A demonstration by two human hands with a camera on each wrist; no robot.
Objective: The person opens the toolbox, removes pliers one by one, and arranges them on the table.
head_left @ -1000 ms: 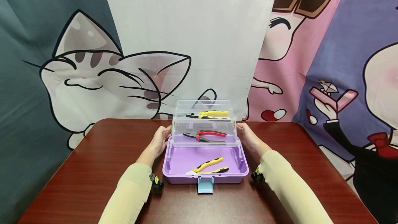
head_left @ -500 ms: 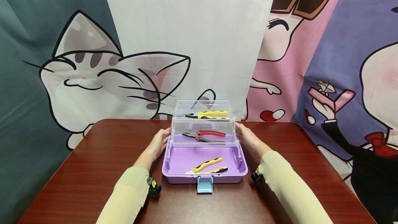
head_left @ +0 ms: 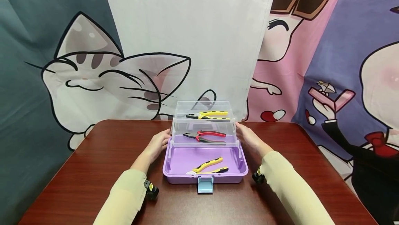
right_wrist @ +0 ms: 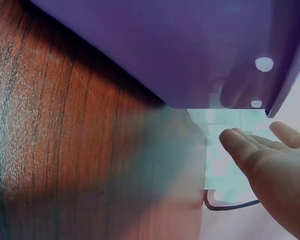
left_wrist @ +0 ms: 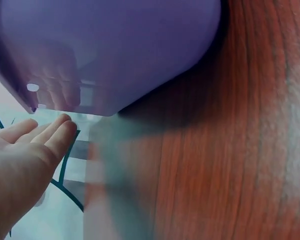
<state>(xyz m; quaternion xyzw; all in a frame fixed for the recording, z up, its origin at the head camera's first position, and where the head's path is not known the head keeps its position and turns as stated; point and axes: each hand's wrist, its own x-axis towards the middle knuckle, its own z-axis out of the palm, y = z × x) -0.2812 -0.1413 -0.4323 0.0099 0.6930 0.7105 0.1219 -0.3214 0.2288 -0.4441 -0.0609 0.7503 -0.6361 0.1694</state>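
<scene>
A purple toolbox [head_left: 205, 179] stands on the table with its clear tiered trays [head_left: 204, 145] raised at the back. Yellow-and-black pliers [head_left: 208, 165] lie in its purple base. Red-and-black pliers [head_left: 209, 137] rest in the lower clear tray, and another yellow-and-black pair [head_left: 212, 114] in the upper one. At the box's left back side is my left hand [head_left: 157, 145], fingers extended. My right hand [head_left: 248, 138] is on the opposite side at the back. In the wrist views, the left fingers [left_wrist: 55, 137] and right fingers [right_wrist: 237, 142] are near the purple walls, holding nothing.
A light-blue latch [head_left: 205, 185] hangs down from the box front. Brown wooden table [head_left: 93, 169] surface spreads on both sides. Behind its far edge hangs a cartoon-printed curtain [head_left: 199, 37]. Dark wrist cameras [head_left: 151, 190] sit below both sleeves.
My left hand and forearm have shifted slightly left, toward me. My right hand has hardly moved. The toolbox and pliers have stayed in place.
</scene>
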